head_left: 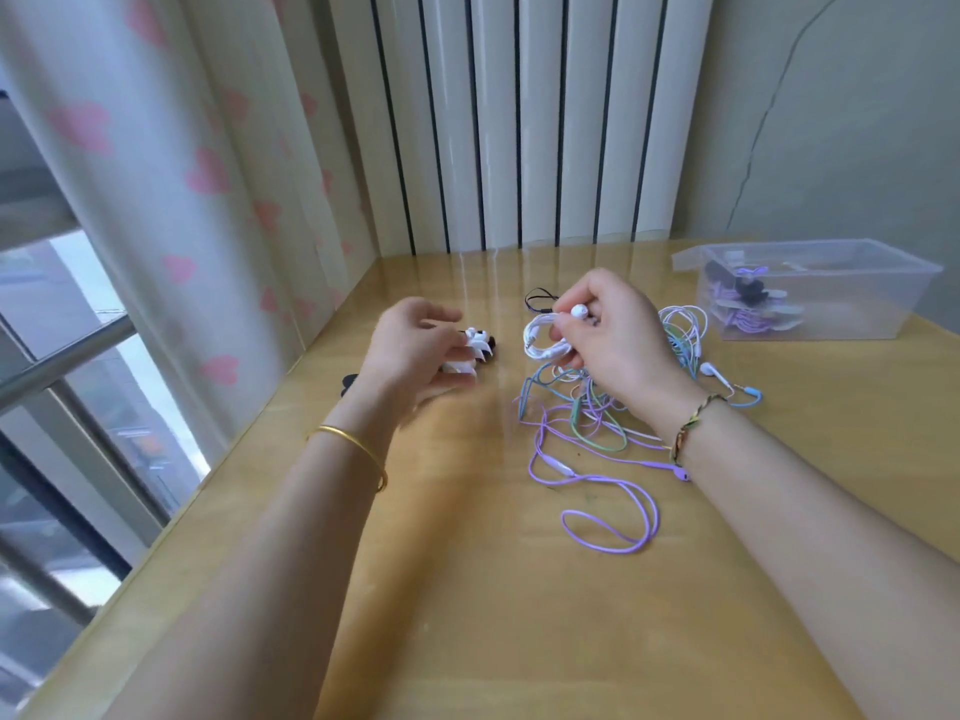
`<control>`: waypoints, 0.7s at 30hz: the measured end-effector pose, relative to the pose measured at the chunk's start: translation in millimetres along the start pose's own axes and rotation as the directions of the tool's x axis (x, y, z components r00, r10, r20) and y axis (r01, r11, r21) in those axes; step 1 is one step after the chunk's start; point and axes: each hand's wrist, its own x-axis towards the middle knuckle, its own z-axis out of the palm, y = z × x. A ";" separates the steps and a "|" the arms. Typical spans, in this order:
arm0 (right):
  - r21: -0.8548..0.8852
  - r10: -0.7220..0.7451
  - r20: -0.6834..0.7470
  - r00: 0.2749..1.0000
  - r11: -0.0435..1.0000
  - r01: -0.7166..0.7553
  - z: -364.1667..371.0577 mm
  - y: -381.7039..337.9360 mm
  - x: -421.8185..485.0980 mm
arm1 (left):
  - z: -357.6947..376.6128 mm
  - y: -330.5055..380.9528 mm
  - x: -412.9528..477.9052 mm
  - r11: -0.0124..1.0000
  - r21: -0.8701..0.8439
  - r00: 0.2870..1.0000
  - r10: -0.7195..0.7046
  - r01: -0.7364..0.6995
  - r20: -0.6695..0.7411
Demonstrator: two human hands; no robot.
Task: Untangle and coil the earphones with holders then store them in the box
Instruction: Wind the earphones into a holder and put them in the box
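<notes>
My right hand pinches a coiled white earphone cable, an earbud showing between the fingers, just above the table. My left hand grips a small black-and-white holder at the table's back left. A tangle of purple, green, blue and white earphones lies under and in front of my right wrist. At the back right stands the clear plastic box, with purple earphones coiled on holders inside.
A black holder peeks out behind my left wrist. A black cable lies behind the right hand. The wooden table meets a curtain and window on the left and a radiator behind.
</notes>
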 end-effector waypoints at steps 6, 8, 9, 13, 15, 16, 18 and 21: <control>-0.014 0.045 0.057 0.997 0.999 -0.044 0.0 8.8 -1.3 | -23.9 -15.7 39.5 0.314 0.925 0.958 0.255 -0.211 0.132; -0.020 0.046 0.066 0.997 0.999 -0.045 -0.4 9.3 -1.7 | -22.4 -20.4 42.0 0.190 0.958 0.961 0.217 -0.212 0.170; -0.023 0.046 0.070 0.996 0.999 -0.044 -1.0 9.7 -1.6 | -22.1 -22.4 43.0 0.149 0.965 0.958 0.225 -0.216 0.180; -0.005 0.050 0.085 0.995 0.999 -0.050 -4.9 10.6 -2.8 | -22.4 -18.2 41.8 0.028 0.973 0.930 0.301 -0.230 0.211; 0.054 0.070 0.087 0.994 0.996 -0.075 -8.3 9.8 -3.2 | -19.5 -3.3 34.8 0.066 0.963 0.868 0.453 -0.263 0.206; 0.128 0.086 0.082 0.993 0.987 -0.097 -10.9 9.0 -3.1 | -14.9 8.1 28.3 0.133 0.943 0.818 0.544 -0.305 0.187; 0.346 0.139 0.073 0.988 0.925 -0.156 -18.8 6.7 -2.4 | 1.5 31.5 13.9 0.280 0.869 0.742 0.656 -0.409 0.137; 0.621 0.222 0.091 0.971 0.750 -0.230 -34.6 3.9 -1.3 | 35.7 47.5 1.4 0.496 0.713 0.799 0.582 -0.495 0.150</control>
